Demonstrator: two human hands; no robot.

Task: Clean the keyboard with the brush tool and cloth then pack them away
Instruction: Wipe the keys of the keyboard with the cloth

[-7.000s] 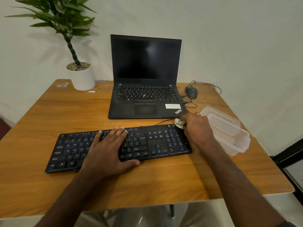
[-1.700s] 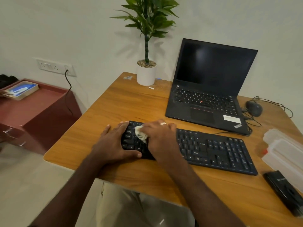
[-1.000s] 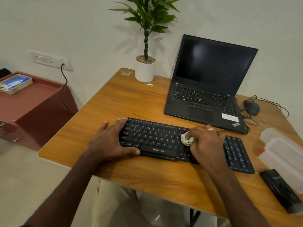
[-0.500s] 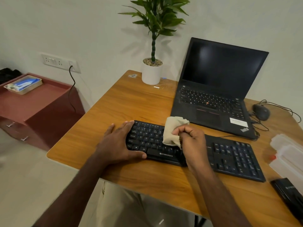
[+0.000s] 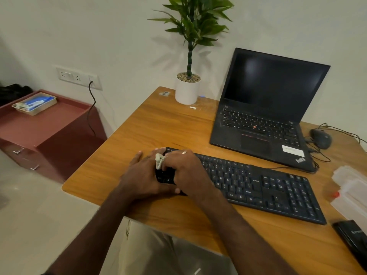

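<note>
A black keyboard (image 5: 256, 182) lies across the wooden table (image 5: 168, 126). My right hand (image 5: 186, 171) grips a small pale cloth (image 5: 158, 160), bunched under the fingers, and presses it on the keys at the keyboard's left end. My left hand (image 5: 143, 175) lies flat over that same left end, fingers straight, thumb along the front edge. The two hands touch. A clear plastic box (image 5: 351, 193) with a red item showing through sits at the right edge. A black case (image 5: 351, 237) lies at the front right corner.
An open black laptop (image 5: 262, 116) stands behind the keyboard, with a wired mouse (image 5: 320, 138) and cables to its right. A potted plant (image 5: 187, 90) is at the far corner. A red cabinet (image 5: 45, 126) with a tray stands to the left, below the wall sockets.
My right hand has brought the cloth from the keyboard's middle down to its left end, against my left hand. The cloth, loosely lifted half a second ago, is now bunched on the keys.
</note>
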